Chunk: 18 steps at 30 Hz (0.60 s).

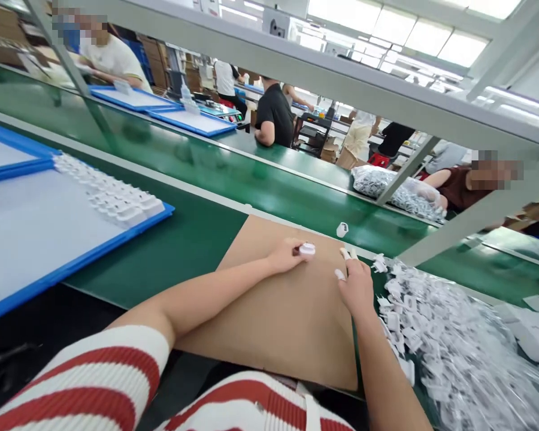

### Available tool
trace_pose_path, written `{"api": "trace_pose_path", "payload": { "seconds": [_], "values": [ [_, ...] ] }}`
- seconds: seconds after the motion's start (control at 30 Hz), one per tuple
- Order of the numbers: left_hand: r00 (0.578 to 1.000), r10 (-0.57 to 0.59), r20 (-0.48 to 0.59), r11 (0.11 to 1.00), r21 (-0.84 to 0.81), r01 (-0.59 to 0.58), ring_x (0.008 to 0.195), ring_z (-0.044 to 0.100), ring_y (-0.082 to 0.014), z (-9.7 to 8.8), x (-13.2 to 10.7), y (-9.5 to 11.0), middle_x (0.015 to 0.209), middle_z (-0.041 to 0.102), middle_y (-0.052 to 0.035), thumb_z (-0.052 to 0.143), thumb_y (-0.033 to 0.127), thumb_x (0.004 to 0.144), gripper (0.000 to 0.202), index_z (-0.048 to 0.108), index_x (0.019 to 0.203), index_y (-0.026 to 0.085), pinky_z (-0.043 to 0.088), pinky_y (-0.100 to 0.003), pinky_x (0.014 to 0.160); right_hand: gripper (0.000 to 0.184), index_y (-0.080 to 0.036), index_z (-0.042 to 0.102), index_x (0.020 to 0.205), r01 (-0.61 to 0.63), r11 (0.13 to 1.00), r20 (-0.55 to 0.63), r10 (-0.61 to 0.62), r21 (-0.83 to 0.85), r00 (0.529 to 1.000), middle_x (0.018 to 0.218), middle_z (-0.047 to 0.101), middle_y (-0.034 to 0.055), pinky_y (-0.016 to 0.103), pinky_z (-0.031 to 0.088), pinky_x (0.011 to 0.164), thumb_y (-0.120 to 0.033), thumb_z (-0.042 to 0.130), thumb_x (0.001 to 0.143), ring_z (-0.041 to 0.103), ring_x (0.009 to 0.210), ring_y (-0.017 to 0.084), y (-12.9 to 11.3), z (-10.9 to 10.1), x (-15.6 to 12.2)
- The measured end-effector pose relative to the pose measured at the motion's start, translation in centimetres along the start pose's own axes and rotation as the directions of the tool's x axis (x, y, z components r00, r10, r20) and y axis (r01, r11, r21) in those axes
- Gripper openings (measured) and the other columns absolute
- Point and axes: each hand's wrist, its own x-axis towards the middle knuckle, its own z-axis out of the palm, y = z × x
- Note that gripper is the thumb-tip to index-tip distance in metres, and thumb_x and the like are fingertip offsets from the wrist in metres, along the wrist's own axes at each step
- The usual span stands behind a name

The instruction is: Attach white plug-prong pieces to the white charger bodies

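Over the sheet of brown cardboard (278, 311), my left hand (288, 256) pinches a small white plastic casing (307, 248) between thumb and fingers. My right hand (357, 281) is at the cardboard's right edge with its fingers apart, pale covers on the fingertips, and nothing visible in its grasp. Just beyond its fingers, another white casing (342, 229) sits on the green conveyor belt (260, 185). To the right of my right hand lies a loose heap of small white plastic parts (413, 305), partly inside a clear plastic bag (480, 353).
On the left, a blue-rimmed tray (72, 263) holds rows of white casings (121, 197). A metal crossbar (269, 54) and slanted posts (471, 209) frame the bench. Across the belt are several people, more trays (197, 123) and a bag of parts (395, 188).
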Motion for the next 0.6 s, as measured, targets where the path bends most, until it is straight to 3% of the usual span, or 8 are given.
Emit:
{"api": "trace_pose_path", "payload": {
  "seconds": [0.07,0.17,0.3,0.33,0.37,0.47,0.53,0.6],
  "values": [
    [0.996,-0.078,-0.035,0.997,-0.025,0.078,0.100,0.076,-0.0266,-1.3,0.4,-0.6,0.118,0.079,-0.0095,0.065,0.050,0.093,0.046,0.077,0.121,0.016,0.062,-0.037,0.091,0.063,-0.024,0.058,0.155,-0.023,0.982,0.112,0.044,-0.188,0.993,0.151,0.061,0.0168,0.051,0.046,0.113,-0.013,0.052,0.093,0.049,0.143,0.039,1.4,-1.3,-1.3],
    [0.968,-0.212,-0.136,0.977,0.005,0.215,0.097,0.074,-0.0307,-5.0,1.3,-1.8,0.112,0.080,-0.0110,0.068,0.052,0.086,0.052,0.075,0.122,0.015,0.061,-0.043,0.091,0.062,-0.025,0.063,0.150,-0.089,0.962,0.238,0.152,-0.258,0.959,0.160,0.054,0.0146,0.045,0.052,0.103,-0.007,0.050,0.092,0.055,0.137,0.038,2.6,-2.1,-2.5],
    [0.854,-0.328,-0.405,0.915,0.091,0.394,0.097,0.068,-0.0254,-12.2,0.5,-3.2,0.114,0.077,-0.0069,0.073,0.049,0.083,0.054,0.073,0.126,0.015,0.055,-0.038,0.097,0.058,-0.022,0.069,0.142,-0.161,0.969,0.174,0.194,-0.189,0.965,0.145,0.059,0.0163,0.038,0.055,0.091,-0.003,0.047,0.092,0.061,0.124,0.033,3.4,-1.6,-2.6],
    [0.805,-0.338,-0.488,0.894,0.100,0.436,0.096,0.066,-0.0248,-14.3,-0.2,-3.6,0.113,0.076,-0.0077,0.073,0.046,0.083,0.053,0.073,0.125,0.014,0.054,-0.039,0.097,0.060,-0.021,0.068,0.144,-0.171,0.971,0.139,0.195,-0.167,0.971,0.140,0.060,0.0167,0.037,0.054,0.090,-0.002,0.047,0.091,0.062,0.120,0.032,3.5,-1.4,-2.5],
    [0.734,-0.338,-0.588,0.870,0.102,0.483,0.093,0.063,-0.0234,-16.3,-1.2,-4.2,0.111,0.075,-0.0071,0.075,0.045,0.083,0.051,0.074,0.124,0.014,0.053,-0.039,0.096,0.062,-0.021,0.067,0.146,-0.176,0.974,0.106,0.191,-0.142,0.976,0.136,0.059,0.0167,0.037,0.054,0.089,-0.001,0.048,0.090,0.063,0.117,0.031,3.6,-1.2,-2.4],
    [0.432,-0.266,-0.862,0.826,0.027,0.563,0.085,0.058,-0.0184,-22.6,-4.9,-6.4,0.105,0.073,-0.0035,0.083,0.036,0.080,0.047,0.075,0.121,0.014,0.053,-0.034,0.090,0.053,-0.018,0.072,0.137,-0.146,0.989,0.023,0.147,-0.020,0.989,0.126,0.058,0.0151,0.035,0.052,0.087,-0.004,0.051,0.090,0.065,0.105,0.026,3.8,-0.4,-2.2],
    [0.246,-0.215,-0.945,0.794,-0.022,0.608,0.088,0.058,-0.0178,-26.5,-7.9,-8.0,0.108,0.071,-0.0046,0.085,0.029,0.080,0.046,0.073,0.120,0.010,0.052,-0.033,0.092,0.036,-0.017,0.078,0.120,-0.096,0.992,-0.039,0.099,0.079,0.994,0.122,0.057,0.0134,0.034,0.051,0.081,-0.014,0.053,0.094,0.064,0.097,0.023,3.9,0.2,-2.0],
    [0.096,-0.173,-0.980,0.734,-0.064,0.676,0.093,0.057,-0.0186,-29.9,-11.0,-9.4,0.113,0.069,-0.0079,0.083,0.022,0.082,0.047,0.067,0.122,0.005,0.051,-0.035,0.097,0.030,-0.019,0.077,0.112,-0.040,0.990,-0.116,0.056,0.136,0.992,0.120,0.057,0.0116,0.033,0.047,0.072,-0.024,0.053,0.095,0.062,0.092,0.022,4.0,0.8,-1.8]
  ]
}}
